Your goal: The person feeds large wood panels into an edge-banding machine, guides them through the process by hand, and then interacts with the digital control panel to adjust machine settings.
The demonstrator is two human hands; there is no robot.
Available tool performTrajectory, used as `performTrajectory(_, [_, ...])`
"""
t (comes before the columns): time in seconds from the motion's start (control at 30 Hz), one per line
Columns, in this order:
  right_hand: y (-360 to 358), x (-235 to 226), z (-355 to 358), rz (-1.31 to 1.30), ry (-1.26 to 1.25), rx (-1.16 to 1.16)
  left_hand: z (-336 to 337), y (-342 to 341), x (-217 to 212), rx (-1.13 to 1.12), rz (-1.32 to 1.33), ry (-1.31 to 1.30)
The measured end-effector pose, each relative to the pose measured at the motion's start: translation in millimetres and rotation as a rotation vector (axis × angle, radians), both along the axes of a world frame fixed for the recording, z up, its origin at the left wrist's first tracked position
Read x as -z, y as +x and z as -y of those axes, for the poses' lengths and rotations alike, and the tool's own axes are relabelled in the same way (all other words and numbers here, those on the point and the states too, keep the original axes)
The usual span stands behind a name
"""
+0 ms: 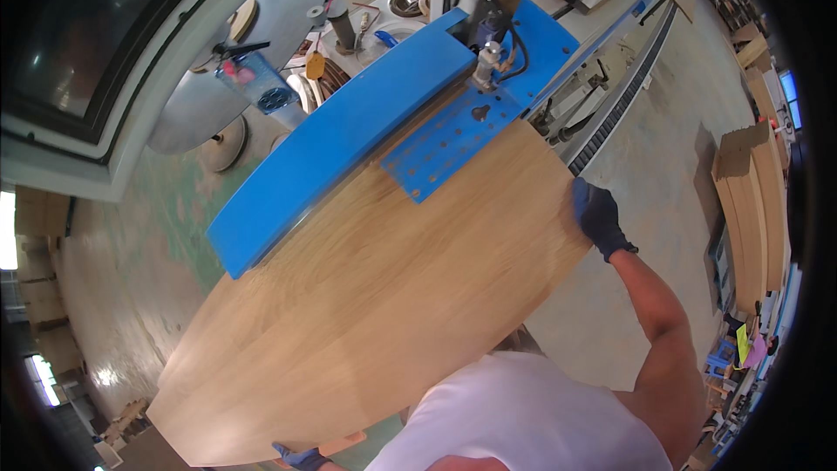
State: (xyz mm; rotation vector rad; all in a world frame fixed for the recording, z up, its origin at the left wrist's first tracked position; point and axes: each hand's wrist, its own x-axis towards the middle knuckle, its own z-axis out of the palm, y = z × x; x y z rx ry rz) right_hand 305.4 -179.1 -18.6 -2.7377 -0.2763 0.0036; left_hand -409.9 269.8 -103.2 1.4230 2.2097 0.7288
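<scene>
A large, light-brown wooden panel [375,323] lies under the blue guard [340,135] of an edge-banding machine, one long side running along it. In a dark blue glove, my right hand [600,216] is closed around the panel's right end. Low in the picture, my left hand [301,456], also gloved, grips the near edge towards the left end; much of it is out of frame. A blue perforated plate [449,144] rests over the panel's far edge, with a metal fitting [488,65] and black hoses above it.
Overhead at the left is a grey-framed screen [78,26]. Behind the guard are a round metal disc [261,26] and a hanging clear bottle [261,83]. A dark conveyor track [623,96] extends to the back right. Curved wooden boards [745,209] stand at the far right.
</scene>
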Motion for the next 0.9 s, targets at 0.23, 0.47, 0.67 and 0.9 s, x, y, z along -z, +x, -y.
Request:
performTrajectory(0.23, [65.8,12.8,71.1,0.100,-0.048,-0.148,34.2,97.5,5.2,0.153,0.025,-0.050])
performTrajectory(0.47, [134.8,17.4,114.8,0.126,-0.045,0.016,73.3,282.5,-7.1,0.522,0.261,-0.151])
performTrajectory(0.67, [181.2,-2.1,140.9,0.127,-0.055,0.359,128.1,390.3,-35.7,0.662,0.712,-0.423])
performTrajectory(0.9, [228.5,-4.0,159.9,0.500,-0.002,0.851,208.3,437.0,-90.3,0.235,1.489,-1.051])
